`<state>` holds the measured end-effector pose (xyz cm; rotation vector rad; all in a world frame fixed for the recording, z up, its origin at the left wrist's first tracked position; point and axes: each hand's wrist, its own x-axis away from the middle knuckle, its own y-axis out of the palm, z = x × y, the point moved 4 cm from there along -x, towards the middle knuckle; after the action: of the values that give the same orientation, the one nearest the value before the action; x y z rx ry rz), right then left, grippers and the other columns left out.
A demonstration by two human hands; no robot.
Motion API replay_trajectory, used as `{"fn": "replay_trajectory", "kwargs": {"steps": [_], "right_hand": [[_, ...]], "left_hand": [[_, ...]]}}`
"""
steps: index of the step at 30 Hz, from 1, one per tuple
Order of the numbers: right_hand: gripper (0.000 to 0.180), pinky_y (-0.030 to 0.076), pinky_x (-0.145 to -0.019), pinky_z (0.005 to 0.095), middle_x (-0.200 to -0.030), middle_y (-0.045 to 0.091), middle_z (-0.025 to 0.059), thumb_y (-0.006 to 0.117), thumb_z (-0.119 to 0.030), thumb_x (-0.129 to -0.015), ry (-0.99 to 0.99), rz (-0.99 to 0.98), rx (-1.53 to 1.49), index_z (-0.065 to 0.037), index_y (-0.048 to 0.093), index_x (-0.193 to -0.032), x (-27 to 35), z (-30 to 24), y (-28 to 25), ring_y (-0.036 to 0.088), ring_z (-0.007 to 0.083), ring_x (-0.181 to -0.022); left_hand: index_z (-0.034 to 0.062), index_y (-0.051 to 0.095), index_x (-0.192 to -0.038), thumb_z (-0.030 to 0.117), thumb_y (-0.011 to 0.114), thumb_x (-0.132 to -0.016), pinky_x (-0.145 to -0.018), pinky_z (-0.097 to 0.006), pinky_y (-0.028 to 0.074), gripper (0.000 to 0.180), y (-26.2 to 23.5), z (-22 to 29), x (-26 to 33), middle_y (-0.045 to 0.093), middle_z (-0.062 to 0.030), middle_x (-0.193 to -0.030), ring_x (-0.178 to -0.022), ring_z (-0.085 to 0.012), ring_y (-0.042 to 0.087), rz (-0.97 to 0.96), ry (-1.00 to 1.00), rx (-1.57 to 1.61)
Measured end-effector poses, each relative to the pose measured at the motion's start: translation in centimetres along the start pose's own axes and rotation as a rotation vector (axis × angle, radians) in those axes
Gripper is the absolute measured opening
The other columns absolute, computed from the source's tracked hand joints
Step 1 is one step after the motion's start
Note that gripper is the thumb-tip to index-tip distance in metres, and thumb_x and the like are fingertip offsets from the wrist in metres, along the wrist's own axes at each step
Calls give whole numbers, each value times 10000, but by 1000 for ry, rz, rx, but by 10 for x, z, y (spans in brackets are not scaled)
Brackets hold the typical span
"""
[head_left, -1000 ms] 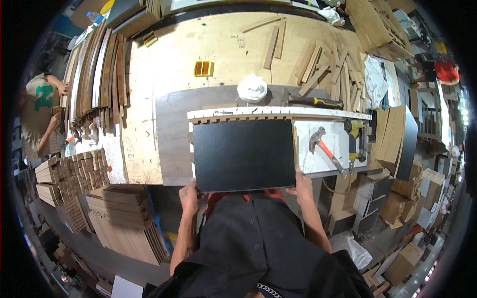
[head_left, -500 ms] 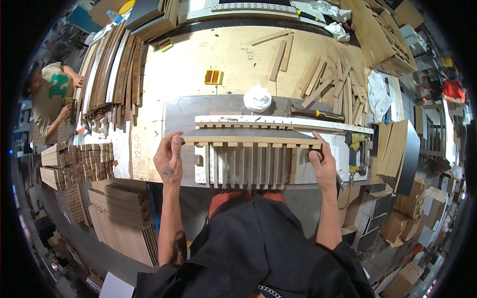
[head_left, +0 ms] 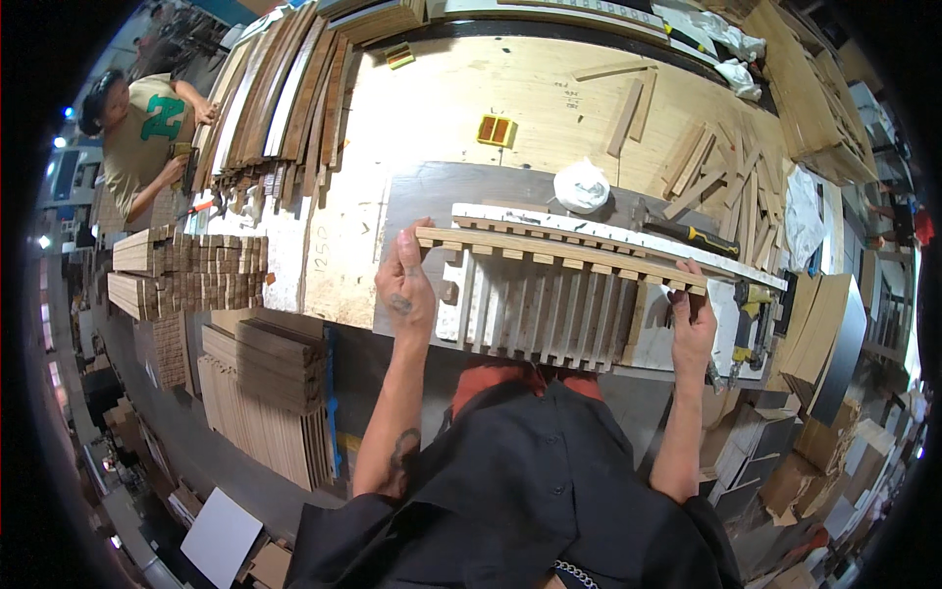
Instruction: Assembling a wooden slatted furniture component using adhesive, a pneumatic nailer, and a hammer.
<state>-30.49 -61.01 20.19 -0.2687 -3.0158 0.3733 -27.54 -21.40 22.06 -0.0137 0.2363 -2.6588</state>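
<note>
Panel between both hands (tilted)

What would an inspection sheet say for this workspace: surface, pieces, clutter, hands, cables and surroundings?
Surface: pale wooden workbench, marked and scuffed.
Pieces: notched wooden panel held over slatted frame; contact unclear.
Clutter: loose wood strips, hammer, small yellow box.
Hands: left fingers and right fingers grip the panel's ends.
Cables: nothing clearly seen.
Surroundings: stacked boards, co-worker at left.
</note>
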Motion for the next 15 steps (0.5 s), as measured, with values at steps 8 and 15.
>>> {"fn": "replay_trajectory", "kwargs": {"steps": [8,15], "right_hand": [[566,420,-1085,373,-1492,441,163,473,-262,-982,421,-16,-808,12,397,-1470,7,53,-10,486,277,-1323],[237,491,-659,278,-914,623,27,678,-237,-916,856,-90,-413,-83,590,-1071,17,124,-2,591,136,-821]], "left_hand": [[-86,632,-1187,635,475,-973,-866,-346,520,767,-7,-87,-15,680,-174,-1090,-924,-226,658,-169,-862,192],[-53,558,-1300,222,697,-929,-896,-327,506,482,-4,-81,26,661,-134,-1159,-1026,-196,633,-484,-802,91]]}}
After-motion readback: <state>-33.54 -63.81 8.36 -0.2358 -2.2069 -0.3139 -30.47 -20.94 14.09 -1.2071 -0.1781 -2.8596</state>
